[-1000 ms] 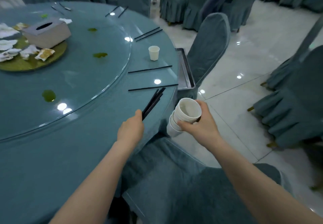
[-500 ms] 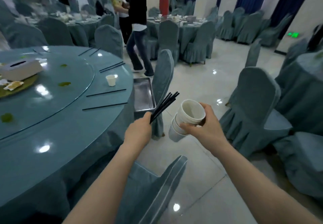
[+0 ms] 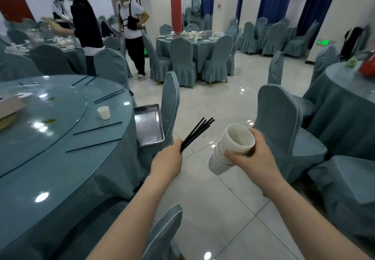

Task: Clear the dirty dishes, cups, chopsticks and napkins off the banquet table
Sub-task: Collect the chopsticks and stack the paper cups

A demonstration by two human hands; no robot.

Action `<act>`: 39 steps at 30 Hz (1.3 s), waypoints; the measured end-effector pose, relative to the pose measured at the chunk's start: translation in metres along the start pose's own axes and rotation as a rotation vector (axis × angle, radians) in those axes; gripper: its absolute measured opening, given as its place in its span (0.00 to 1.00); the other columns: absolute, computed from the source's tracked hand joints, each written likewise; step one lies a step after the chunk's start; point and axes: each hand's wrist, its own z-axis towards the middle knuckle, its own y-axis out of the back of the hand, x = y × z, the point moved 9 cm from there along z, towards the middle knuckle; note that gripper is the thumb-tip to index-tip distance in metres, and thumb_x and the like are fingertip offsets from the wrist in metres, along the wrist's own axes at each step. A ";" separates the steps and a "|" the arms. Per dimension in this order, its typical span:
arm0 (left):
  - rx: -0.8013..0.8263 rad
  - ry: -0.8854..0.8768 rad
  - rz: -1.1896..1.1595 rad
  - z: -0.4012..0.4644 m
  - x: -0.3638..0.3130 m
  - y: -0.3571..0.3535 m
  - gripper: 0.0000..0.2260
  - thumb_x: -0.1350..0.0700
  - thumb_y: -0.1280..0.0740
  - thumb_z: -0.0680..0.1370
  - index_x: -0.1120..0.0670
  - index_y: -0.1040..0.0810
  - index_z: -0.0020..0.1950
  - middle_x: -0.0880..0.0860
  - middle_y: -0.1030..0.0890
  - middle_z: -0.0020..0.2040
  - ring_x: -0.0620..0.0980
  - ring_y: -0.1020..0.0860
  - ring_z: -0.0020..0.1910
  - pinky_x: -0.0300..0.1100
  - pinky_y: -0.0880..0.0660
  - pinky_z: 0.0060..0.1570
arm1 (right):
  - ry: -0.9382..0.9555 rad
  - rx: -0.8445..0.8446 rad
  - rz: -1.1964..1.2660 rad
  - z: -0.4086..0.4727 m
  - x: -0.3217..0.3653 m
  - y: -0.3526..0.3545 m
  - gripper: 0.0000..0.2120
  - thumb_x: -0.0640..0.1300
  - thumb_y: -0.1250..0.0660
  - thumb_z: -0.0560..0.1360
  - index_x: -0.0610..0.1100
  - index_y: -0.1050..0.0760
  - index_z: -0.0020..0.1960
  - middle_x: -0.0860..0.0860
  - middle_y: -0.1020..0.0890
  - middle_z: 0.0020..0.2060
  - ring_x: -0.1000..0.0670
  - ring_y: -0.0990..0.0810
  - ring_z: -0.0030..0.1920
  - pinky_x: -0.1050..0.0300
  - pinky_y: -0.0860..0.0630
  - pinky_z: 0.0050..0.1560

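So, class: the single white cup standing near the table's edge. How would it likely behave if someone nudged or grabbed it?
The white cup looks like thin paper, so probably very light and likely to slide on the glossy table. It is taller than it is wide and may tip easily. A hard grip would probably crush it.

Tray (image 3: 149,127) between table (image 3: 60,168), chair (image 3: 170,101)

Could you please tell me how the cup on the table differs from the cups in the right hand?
The table cup stands alone, upright and untouched; the held cups are nested in a stack, tilted, gripped by the right hand over the floor. All are plain white.
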 end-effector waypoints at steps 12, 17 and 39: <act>0.086 0.083 -0.010 0.154 -0.006 -0.061 0.07 0.59 0.47 0.81 0.53 0.31 0.55 0.57 0.21 0.45 0.57 0.24 0.40 0.50 0.25 0.40 | -0.072 0.083 -0.074 0.165 -0.072 0.017 0.28 0.47 0.21 0.63 0.61 0.30 0.58 0.66 0.21 0.48 0.64 0.22 0.48 0.69 0.25 0.42; 0.026 0.132 0.008 0.204 0.020 -0.050 0.08 0.56 0.45 0.81 0.51 0.32 0.58 0.53 0.24 0.41 0.54 0.28 0.36 0.45 0.32 0.34 | -0.058 0.123 -0.025 0.237 -0.081 -0.003 0.29 0.44 0.21 0.64 0.59 0.30 0.58 0.67 0.21 0.47 0.64 0.21 0.47 0.71 0.25 0.42; -0.366 1.047 -0.167 0.213 0.271 0.014 0.07 0.53 0.44 0.81 0.54 0.30 0.50 0.53 0.22 0.42 0.54 0.24 0.42 0.46 0.27 0.40 | -0.036 1.008 0.025 0.449 -0.155 -0.370 0.24 0.52 0.21 0.62 0.61 0.30 0.52 0.65 0.21 0.49 0.67 0.22 0.49 0.68 0.27 0.45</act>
